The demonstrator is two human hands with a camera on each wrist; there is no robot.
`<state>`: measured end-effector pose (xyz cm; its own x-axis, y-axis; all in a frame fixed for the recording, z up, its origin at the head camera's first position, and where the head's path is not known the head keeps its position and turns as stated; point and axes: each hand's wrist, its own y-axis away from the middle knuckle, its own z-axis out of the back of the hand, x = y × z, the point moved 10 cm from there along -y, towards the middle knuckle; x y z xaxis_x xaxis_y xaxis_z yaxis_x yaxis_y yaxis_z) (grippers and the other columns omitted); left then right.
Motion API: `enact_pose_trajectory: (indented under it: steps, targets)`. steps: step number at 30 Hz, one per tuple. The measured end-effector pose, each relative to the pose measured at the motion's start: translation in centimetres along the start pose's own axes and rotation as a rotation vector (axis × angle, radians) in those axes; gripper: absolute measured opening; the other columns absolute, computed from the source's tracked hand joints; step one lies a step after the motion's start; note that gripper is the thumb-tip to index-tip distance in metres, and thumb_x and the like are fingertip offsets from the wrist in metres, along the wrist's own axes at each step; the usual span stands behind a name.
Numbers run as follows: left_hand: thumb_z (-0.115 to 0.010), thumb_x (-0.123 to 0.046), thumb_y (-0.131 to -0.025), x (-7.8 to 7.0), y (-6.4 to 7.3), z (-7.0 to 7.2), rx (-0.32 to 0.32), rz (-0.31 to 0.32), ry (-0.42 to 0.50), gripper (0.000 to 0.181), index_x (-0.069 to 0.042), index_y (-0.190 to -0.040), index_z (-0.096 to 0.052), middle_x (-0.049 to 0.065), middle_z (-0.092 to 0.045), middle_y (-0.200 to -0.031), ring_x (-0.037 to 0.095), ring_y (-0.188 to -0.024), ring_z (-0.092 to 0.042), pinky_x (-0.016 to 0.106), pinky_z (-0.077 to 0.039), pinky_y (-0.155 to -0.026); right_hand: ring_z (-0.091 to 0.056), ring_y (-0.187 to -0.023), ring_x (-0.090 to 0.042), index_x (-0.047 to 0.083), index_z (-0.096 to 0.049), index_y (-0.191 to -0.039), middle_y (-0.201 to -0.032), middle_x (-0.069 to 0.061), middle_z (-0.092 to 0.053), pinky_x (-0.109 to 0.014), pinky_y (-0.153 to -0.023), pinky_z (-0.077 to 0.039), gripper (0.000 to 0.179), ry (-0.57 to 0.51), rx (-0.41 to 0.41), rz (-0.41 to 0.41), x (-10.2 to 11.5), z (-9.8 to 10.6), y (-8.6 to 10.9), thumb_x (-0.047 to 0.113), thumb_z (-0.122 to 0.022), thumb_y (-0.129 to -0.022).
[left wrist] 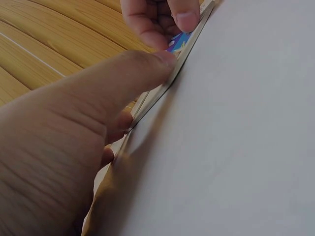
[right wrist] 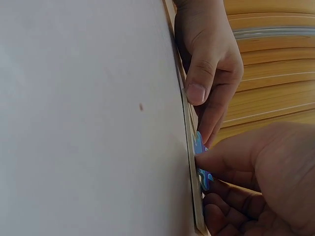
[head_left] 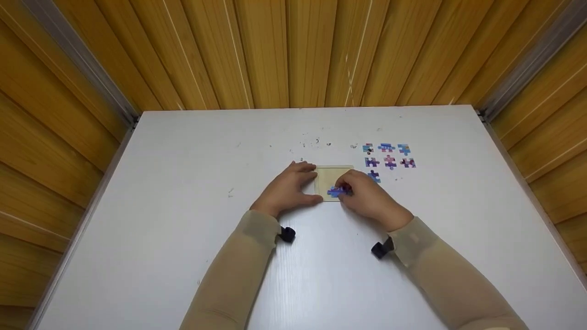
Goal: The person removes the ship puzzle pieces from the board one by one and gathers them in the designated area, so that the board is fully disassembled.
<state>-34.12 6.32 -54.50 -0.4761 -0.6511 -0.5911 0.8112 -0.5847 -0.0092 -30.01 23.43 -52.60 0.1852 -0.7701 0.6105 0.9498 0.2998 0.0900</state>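
Observation:
A small pale wooden puzzle tray [head_left: 326, 176] with a raised rim lies on the table. My left hand [head_left: 289, 190] rests against its left side, fingers and thumb spread fairly straight, the thumb [left wrist: 147, 66] lying on the near rim. Over the tray's near right part, my right hand [head_left: 369, 195] pinches a blue and purple jigsaw piece [head_left: 333, 191]. In the right wrist view this piece [right wrist: 199, 143] is low inside the near rim, partly covered by my thumb and fingers. Whether it is one piece or two touching, I cannot tell.
Several loose jigsaw pieces [head_left: 390, 161] lie in rough rows right of the tray, one piece [head_left: 374, 176] close to my right hand. Dark specks [head_left: 317, 141] mark the white table [head_left: 183, 183] beyond the tray. Wood-patterned walls [head_left: 307, 55] enclose the table's back and sides.

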Motion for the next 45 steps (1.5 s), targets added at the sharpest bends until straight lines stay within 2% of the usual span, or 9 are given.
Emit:
enact_pose_trajectory:
  steps: [17,24,38,45]
  targets:
    - [-0.089,-0.051,-0.096,0.05,0.06,-0.02,0.008,0.012,0.009,0.08,-0.01,-0.159,-0.066,0.0,-0.052,-0.177,0.031,-0.174,-0.034,0.045,-0.026,-0.146,-0.071,-0.123,-0.032,0.004,-0.079,-0.138,-0.134,-0.012,-0.073,-0.056,-0.116,-0.06,0.034,-0.021,0.04,-0.015,-0.26,-0.13,-0.1,0.012,-0.079,-0.105]
    - [-0.089,-0.05,-0.096,0.01,0.04,-0.08,0.012,0.009,0.008,0.08,-0.009,-0.16,-0.065,0.0,-0.051,-0.177,0.029,-0.174,-0.035,0.043,-0.024,-0.147,-0.071,-0.12,-0.03,0.004,-0.081,-0.138,-0.132,-0.013,-0.074,-0.053,-0.111,-0.062,0.034,-0.01,0.038,0.014,0.13,0.16,0.05,0.012,-0.08,-0.105]
    - [-0.089,-0.051,-0.095,0.18,-0.07,-0.21,0.005,0.002,0.005,0.08,-0.009,-0.159,-0.066,0.001,-0.053,-0.176,0.029,-0.174,-0.036,0.042,-0.023,-0.147,-0.069,-0.12,-0.029,0.007,-0.081,-0.139,-0.132,-0.011,-0.072,-0.053,-0.112,-0.06,0.038,-0.041,0.05,-0.008,-0.01,0.15,0.04,0.013,-0.084,-0.102]
    - [-0.089,-0.051,-0.095,0.24,-0.06,-0.21,0.007,0.01,0.001,0.079,-0.01,-0.159,-0.066,0.0,-0.052,-0.176,0.03,-0.174,-0.036,0.043,-0.025,-0.147,-0.068,-0.118,-0.027,0.009,-0.081,-0.14,-0.13,-0.009,-0.073,-0.045,-0.107,-0.058,0.037,-0.082,0.054,0.004,-0.59,0.18,-0.11,0.014,-0.083,-0.103]
